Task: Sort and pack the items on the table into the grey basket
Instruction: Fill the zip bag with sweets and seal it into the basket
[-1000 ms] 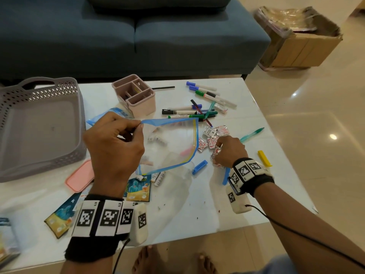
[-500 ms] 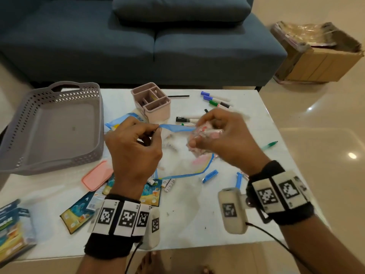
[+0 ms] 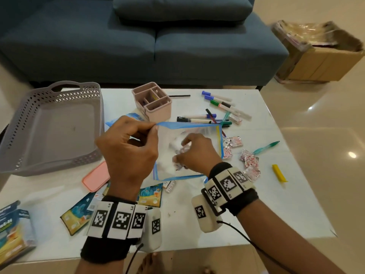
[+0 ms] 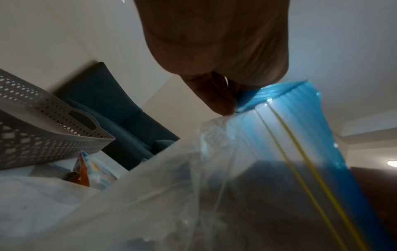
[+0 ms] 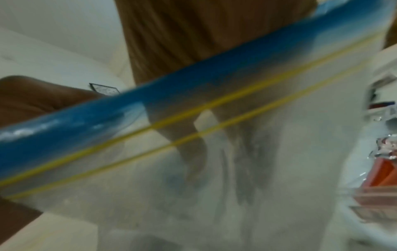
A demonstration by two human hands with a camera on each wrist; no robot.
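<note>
Above the table (image 3: pixel 276 204), your left hand (image 3: pixel 128 153) pinches the zip bag (image 3: pixel 197 133) rim so its mouth gapes while your right hand (image 3: pixel 197 153), inside, grips candy wrappers (image 3: pixel 182 152); the grey basket (image 3: pixel 51 131) waits left.

Each wrist wears a black fabric band (image 3: pixel 104 252) topped by a row of white blocks printed with black square markers (image 3: pixel 118 221). A rounded cream camera housing (image 3: pixel 205 214), with its own marker, sits beside each band, trailing a thin black cable (image 3: pixel 256 246). Forearms and feet are bare.
</note>
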